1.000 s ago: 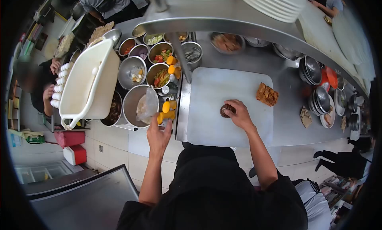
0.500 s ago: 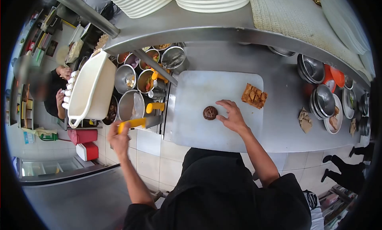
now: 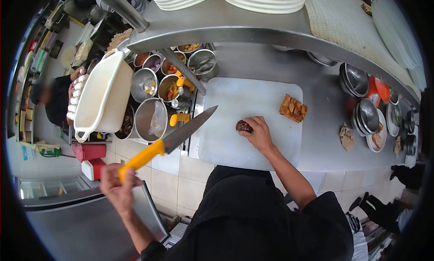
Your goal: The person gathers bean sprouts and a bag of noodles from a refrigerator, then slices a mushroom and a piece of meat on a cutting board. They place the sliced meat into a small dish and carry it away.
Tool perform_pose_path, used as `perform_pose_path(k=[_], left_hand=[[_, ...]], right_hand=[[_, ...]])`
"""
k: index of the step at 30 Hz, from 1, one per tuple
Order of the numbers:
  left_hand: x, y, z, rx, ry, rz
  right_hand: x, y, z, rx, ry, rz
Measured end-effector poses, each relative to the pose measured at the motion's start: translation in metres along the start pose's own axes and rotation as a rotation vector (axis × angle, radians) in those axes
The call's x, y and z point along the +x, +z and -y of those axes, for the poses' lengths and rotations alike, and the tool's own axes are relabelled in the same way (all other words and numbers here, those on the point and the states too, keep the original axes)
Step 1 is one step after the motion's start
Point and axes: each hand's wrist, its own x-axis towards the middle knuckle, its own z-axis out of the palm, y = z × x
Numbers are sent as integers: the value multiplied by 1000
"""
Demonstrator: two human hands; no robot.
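In the head view, the right hand [image 3: 258, 133], being nearer, grips the round dark mushroom-like piece [image 3: 242, 126] on the cutting board [image 3: 221, 148], while left of this board the left hand [image 3: 120, 182] grips the yellow-handled knife [image 3: 169, 144], blade slanting forward-right over the board's left edge.

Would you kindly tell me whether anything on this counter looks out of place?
Only a crumpled tan piece looks slightly odd, because it lies loose on the steel counter, right of the cutting board; I can't tell what it is.
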Motion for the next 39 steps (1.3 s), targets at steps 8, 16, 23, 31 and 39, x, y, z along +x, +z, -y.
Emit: perform_pose_path(k=[8,16,23,31,39], left_hand=[[-8,34,83,147,-709,684],[-45,118,174,-42,-620,833],[-39,160,129,282,-523,698],[-22,173,105,404,-524,829],[-46,171,109,471,-369,726]], right_hand=[[-10,12,13,163,-123,5],[-15,31,29,73,-166,-58],[-26,37,38,83,-203,-49],[-23,36,26,136,-264,-14],[-23,35,24,146,-294,-19]])
